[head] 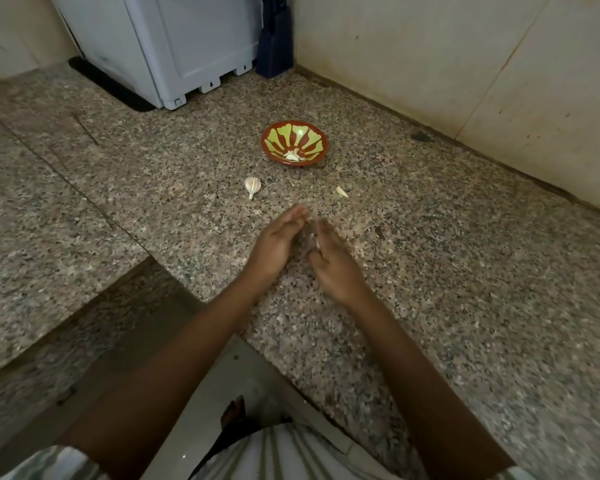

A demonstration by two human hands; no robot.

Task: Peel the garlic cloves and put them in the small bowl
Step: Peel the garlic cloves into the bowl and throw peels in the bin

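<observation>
The left hand point(274, 244) is flat, fingers straight, palm turned inward. The right hand point(336, 268) faces it just beside, and a pale garlic clove point(318, 243) shows at its thumb. Blur hides whether that grip is clamped on the clove or only cupping it, so I cannot tell. Palms facing like that look to me like rubbing the skin loose. At 12 o'clock stands the small bowl point(268, 142), with peeled cloves point(292, 155) already in its bottom, near enough for a short drop. A garlic piece point(252, 187) with its stalk waits at 11 o'clock and a loose clove point(342, 191) at 1. The granite surface point(430, 271) lies open toward 3 o'clock as far as the wall point(430, 64); its front edge cuts in at 6.
</observation>
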